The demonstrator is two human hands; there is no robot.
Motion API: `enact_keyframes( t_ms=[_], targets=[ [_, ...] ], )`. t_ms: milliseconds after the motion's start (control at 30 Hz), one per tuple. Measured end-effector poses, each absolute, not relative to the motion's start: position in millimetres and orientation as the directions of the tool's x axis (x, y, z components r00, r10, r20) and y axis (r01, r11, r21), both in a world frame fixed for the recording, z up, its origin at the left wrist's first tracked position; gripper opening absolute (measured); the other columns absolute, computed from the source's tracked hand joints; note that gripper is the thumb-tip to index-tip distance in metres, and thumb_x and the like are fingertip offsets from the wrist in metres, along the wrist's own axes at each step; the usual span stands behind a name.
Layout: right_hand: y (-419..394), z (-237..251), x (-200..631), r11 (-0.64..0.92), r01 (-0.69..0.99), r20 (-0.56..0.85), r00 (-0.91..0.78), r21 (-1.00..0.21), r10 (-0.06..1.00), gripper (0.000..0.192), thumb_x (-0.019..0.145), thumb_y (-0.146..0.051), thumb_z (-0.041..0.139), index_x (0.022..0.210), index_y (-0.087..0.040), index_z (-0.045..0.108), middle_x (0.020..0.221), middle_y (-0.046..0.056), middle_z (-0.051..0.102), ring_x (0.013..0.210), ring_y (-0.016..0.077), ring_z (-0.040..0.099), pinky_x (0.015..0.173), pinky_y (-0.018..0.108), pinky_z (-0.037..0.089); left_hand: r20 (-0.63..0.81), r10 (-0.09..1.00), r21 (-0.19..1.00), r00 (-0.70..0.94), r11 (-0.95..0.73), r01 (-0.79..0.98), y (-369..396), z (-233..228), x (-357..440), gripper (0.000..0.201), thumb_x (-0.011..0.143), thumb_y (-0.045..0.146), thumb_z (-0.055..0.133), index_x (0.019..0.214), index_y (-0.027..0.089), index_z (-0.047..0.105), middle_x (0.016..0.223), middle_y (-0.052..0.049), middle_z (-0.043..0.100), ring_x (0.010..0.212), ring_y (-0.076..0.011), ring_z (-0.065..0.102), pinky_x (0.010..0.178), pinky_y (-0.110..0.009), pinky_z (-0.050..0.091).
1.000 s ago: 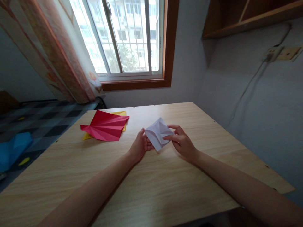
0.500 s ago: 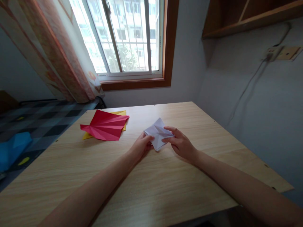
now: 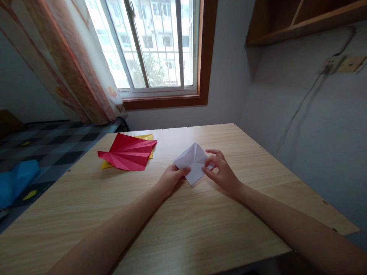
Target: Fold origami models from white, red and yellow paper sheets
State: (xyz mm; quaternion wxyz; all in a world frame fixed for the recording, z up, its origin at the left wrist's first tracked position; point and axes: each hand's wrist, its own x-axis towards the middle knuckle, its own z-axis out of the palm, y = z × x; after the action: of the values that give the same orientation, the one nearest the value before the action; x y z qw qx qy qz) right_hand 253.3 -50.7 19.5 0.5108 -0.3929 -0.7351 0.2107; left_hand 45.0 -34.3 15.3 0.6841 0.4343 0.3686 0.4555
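Note:
A white folded paper (image 3: 194,162), creased into a diamond shape, is held just above the table between my two hands. My left hand (image 3: 171,177) grips its left lower edge, thumb on top and the other fingers underneath. At the right corner, my right hand (image 3: 219,168) pinches the paper between thumb and index finger, with another finger raised. The fingers beneath the paper are mostly hidden.
On the light wooden table (image 3: 137,229), a red folded paper (image 3: 129,152) lies over a yellow paper (image 3: 150,137) at the back left. A blue paper (image 3: 18,179) rests on the checked bed at left. A window and walls stand beyond.
The white paper looks flatter and wider, its upper face more opened out. My right hand has shifted its fingers to a pinch at the right corner; my left hand keeps its grip.

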Motion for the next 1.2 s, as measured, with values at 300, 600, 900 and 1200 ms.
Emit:
enact_keyframes(
  t_ms=[300, 600, 900, 1200],
  targets=[
    [-35, 4, 255, 0.202, -0.021, 0.201, -0.263, -0.979, 0.944, 0.056, 0.074, -0.04, 0.077, 0.119, -0.02, 0.049, 0.099, 0.006, 0.069, 0.087, 0.021, 0.066, 0.08, 0.036, 0.052, -0.086, 0.924, 0.929, 0.372, 0.209, -0.304, -38, 17, 46, 0.042, 0.065, 0.025, 0.086, 0.103, 0.012, 0.073, 0.103, -0.013, 0.074, 0.091, -0.0255, 0.068, 0.085, -0.037, 0.049],
    [-41, 13, 245, 0.048, -0.13, 0.082, -0.268, -0.99, 0.96, 0.036, 0.065, -0.044, 0.081, 0.086, -0.016, 0.071, 0.08, 0.003, 0.071, 0.074, 0.0196, 0.062, 0.074, 0.032, 0.048, -0.053, 0.947, 0.926, 0.317, 0.166, -0.339, -41, 18, 56, 0.043, 0.061, 0.028, 0.089, 0.097, 0.01, 0.074, 0.099, -0.013, 0.075, 0.087, -0.0252, 0.068, 0.085, -0.037, 0.05],
    [-41, 14, 244, 0.022, -0.119, 0.055, -0.288, -0.993, 0.956, 0.039, 0.066, -0.046, 0.081, 0.088, -0.016, 0.073, 0.084, 0.005, 0.074, 0.077, 0.022, 0.065, 0.075, 0.034, 0.05, -0.08, 0.955, 0.943, 0.286, 0.166, -0.29, -41, 18, 53, 0.043, 0.067, 0.039, 0.085, 0.096, 0.009, 0.074, 0.097, -0.014, 0.075, 0.085, -0.0245, 0.068, 0.082, -0.035, 0.05],
    [-37, 8, 248, 0.049, -0.11, 0.078, -0.279, -0.993, 0.957, 0.036, 0.071, -0.048, 0.077, 0.087, -0.016, 0.071, 0.081, 0.004, 0.07, 0.072, 0.0194, 0.061, 0.069, 0.031, 0.048, -0.109, 0.96, 0.933, 0.26, 0.189, -0.308, -40, 21, 55, 0.045, 0.069, 0.05, 0.081, 0.086, 0.01, 0.072, 0.082, -0.009, 0.073, 0.074, -0.0197, 0.065, 0.075, -0.031, 0.051]
  ],
)
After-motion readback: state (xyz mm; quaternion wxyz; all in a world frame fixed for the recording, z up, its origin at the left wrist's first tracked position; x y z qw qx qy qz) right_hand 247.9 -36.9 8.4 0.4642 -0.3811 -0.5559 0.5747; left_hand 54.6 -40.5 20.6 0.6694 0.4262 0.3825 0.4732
